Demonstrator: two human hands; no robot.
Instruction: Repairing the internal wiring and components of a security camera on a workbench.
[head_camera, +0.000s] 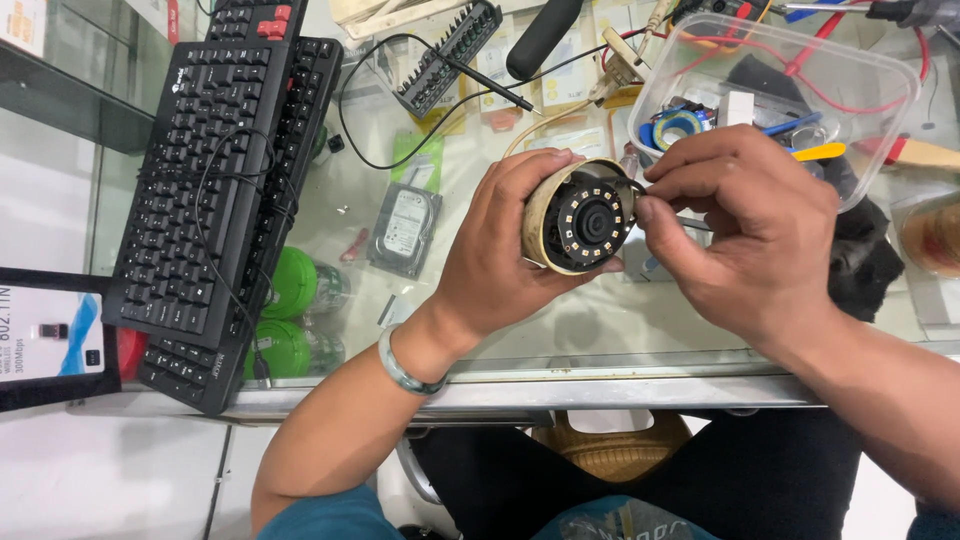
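Your left hand (500, 250) is closed around a round camera (580, 218), fingers curled over its beige housing from above and the thumb under it, so the black face with its lens and ring of small lights points up at you. You hold it in the air just above the glass counter (560, 340), near its front edge.

Your right hand (745, 225) sits just beside the camera on its right. Its grip is nearly shut: thumb and forefinger pinch together at the rim of the camera's face, touching it. Whether something small lies between those fingertips cannot be told.

A clear plastic tub (880, 95) of tape rolls, wires and small parts stands just behind your right hand. Two black keyboards (200, 190) lie stacked at the left of the counter, a hard drive (405, 228) between them and your left hand. A bit holder (445, 60) lies further back.
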